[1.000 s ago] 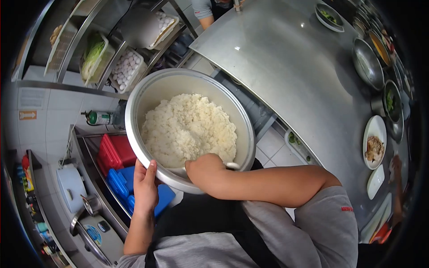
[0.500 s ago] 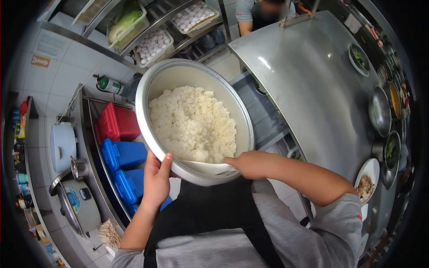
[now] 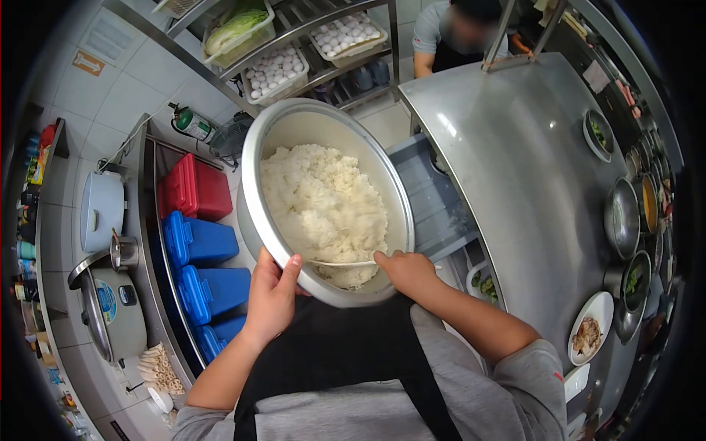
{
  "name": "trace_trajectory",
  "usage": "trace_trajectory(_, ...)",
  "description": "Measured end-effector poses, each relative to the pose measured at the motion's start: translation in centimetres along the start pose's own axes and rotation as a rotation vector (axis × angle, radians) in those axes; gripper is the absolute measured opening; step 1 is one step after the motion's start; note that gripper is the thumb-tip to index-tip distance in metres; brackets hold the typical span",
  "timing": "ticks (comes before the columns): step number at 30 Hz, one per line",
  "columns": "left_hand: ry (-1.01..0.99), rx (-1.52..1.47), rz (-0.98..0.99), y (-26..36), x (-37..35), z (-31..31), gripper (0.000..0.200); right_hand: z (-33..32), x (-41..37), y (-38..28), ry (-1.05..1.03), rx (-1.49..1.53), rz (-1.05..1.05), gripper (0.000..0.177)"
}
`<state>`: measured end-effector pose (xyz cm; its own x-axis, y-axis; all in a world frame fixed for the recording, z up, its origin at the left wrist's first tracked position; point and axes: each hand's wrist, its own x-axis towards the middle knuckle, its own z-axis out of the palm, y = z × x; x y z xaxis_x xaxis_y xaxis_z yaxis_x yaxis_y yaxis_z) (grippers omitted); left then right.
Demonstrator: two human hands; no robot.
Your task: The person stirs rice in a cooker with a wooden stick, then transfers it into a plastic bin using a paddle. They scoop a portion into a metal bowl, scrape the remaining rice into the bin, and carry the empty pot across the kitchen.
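A large pot (image 3: 254, 173) with a broad metallic rim tilts toward me, with a mound of cooked white rice (image 3: 323, 195) inside. My left hand (image 3: 273, 298) grips the rim at the near left, thumb on top and fingers underneath, mostly hidden. Closed around the end of a pale rice paddle (image 3: 342, 263), my right hand (image 3: 406, 275) is at the near right of the pot. The paddle lies edge-on across the near part of the rice, so its full shape does not show.
On the left, a red bin (image 3: 195, 187) and blue bins (image 3: 202, 239) stand below a steel counter. A steel table (image 3: 515, 169) bears bowls and a white plate (image 3: 590, 328) at right. Egg trays (image 3: 276, 73) fill a rack. Beyond the table stands another person (image 3: 448, 40).
The paddle has moved up from the near inside wall into the rice, and my right hand has shifted with it. My left hand keeps its hold. The whole view has shifted slightly.
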<state>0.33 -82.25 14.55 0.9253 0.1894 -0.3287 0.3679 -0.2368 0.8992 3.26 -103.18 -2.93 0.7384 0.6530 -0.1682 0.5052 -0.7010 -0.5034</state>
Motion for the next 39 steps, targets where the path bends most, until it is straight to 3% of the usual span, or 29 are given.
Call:
trace_trajectory(8,-0.001,-0.038,-0.018,-0.5,-0.1,0.8,0.025,3.3,-0.7,5.3,0.048,-0.075,-0.018,0.019)
trace_trajectory(12,-0.055,0.003,0.013,-1.3,-0.1,0.7,0.026,3.1,-1.9,6.5,-0.053,-0.046,0.016,0.024)
trace_trajectory(20,-0.098,0.04,-0.002,-0.7,-0.9,2.2,0.026,-4.4,-5.9,0.5,-0.075,-0.044,0.068,0.019)
trace_trajectory(28,-0.147,0.196,0.102,-0.1,-0.1,5.3,0.026,3.6,-5.6,2.2,0.014,0.045,0.207,0.017)
trace_trajectory(39,-0.276,0.276,0.081,1.5,3.5,9.2,0.027,9.0,-6.1,13.9,0.117,-0.052,0.357,0.026)
